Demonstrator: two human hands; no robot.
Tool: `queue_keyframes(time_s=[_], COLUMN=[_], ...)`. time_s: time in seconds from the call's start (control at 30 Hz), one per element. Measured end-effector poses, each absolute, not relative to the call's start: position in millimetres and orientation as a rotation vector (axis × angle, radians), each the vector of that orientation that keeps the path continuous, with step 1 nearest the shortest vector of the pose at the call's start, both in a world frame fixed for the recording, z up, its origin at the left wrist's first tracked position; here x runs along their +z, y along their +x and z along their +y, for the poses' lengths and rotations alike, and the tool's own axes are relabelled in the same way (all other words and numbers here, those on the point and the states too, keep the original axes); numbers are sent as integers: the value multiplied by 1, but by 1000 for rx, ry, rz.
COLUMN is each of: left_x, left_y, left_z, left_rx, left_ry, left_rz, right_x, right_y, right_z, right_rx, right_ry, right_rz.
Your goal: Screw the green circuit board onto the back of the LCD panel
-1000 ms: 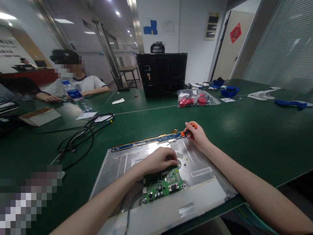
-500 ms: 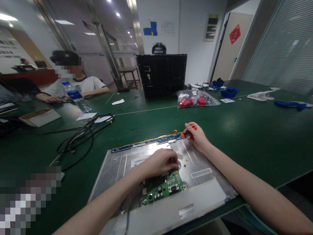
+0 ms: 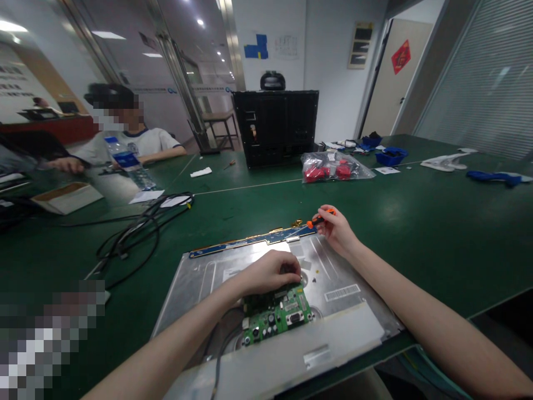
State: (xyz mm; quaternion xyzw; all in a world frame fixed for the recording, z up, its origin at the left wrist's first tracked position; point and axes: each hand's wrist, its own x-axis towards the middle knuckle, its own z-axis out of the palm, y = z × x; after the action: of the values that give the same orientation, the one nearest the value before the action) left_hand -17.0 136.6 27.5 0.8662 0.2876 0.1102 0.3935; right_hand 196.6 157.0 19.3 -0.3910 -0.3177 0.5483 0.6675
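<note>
Now the orange-handled screwdriver sits a little higher and further right in the frame than half a second ago, its blade tip no longer reaching down over the blue strip board but drawn back toward the right hand. That hand's fingers are closed around the orange handle, just right of centre in the frame, above the far edge of the metal panel back. The left hand has barely shifted; it rests at centre frame with its fingers curled down onto the far edge of the green circuit board, pressing or pinching it, though I cannot tell which.

The green circuit board is small and roughly square, crowded with silver connectors, dark round capacitors and a white label, and it lies on the silver panel back just below centre. A dark cable runs from its near left corner toward the bottom of the frame. The panel back is a flat grey sheet with a barcode sticker at its right, a pale strip along its near edge, and the long blue strip board along its far edge.

All of it lies on a green bench. A tangle of black cables lies at left centre, a clear bag of red parts and a black monitor housing further up. A seated person is at the upper left, behind a water bottle.
</note>
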Motion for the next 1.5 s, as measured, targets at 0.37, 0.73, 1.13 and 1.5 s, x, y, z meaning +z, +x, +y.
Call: queue_keyframes(time_s=[0.37, 0.73, 1.13, 1.5], left_x=[27, 22, 24, 25], left_y=[-18, -22, -22, -21], left_z=[140, 147, 149, 145], left_rx=[320, 279, 243, 262], left_ry=[2232, 2114, 2088, 2142], left_rz=[672, 637, 630, 641], right_x=[38, 35, 23, 20], right_y=[188, 183, 178, 177], right_z=[137, 120, 112, 111], right_rx=[1109, 494, 334, 311], right_ry=[-814, -813, -849, -889], right_rz=[-808, -1294, -1641, -1668])
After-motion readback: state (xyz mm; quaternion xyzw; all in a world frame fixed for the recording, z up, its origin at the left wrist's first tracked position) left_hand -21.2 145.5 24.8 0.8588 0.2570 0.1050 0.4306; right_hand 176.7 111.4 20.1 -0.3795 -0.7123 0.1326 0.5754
